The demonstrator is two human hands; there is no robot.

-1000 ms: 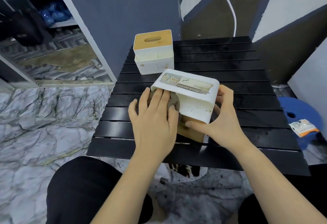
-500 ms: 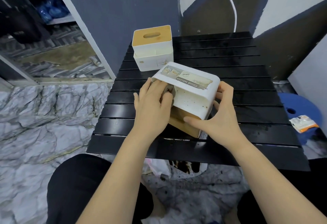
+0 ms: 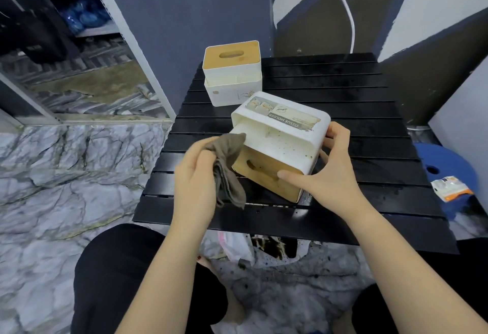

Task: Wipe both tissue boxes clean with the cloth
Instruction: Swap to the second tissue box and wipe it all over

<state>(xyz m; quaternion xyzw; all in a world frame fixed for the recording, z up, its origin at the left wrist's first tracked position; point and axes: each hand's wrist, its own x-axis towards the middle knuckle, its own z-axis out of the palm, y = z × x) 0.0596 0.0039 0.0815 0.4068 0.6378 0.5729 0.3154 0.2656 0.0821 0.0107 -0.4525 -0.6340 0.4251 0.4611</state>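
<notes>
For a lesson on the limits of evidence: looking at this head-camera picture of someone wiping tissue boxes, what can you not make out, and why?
- Head view: the far side of the tipped tissue box, turned away and partly covered by the right hand.
- Left hand: its palm and fingertips, hidden by the cloth.
- Back of the upright tissue box, facing away.
- Printed packet on the blue stool: lettering too small.
- Shelf contents, top left: blurred.

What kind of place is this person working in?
Probably a storeroom or back room rather than a living space: metal shelving stacked with blue bundles, a marble-patterned floor, and a low black slatted table on which tissue boxes are being cleaned.
</notes>
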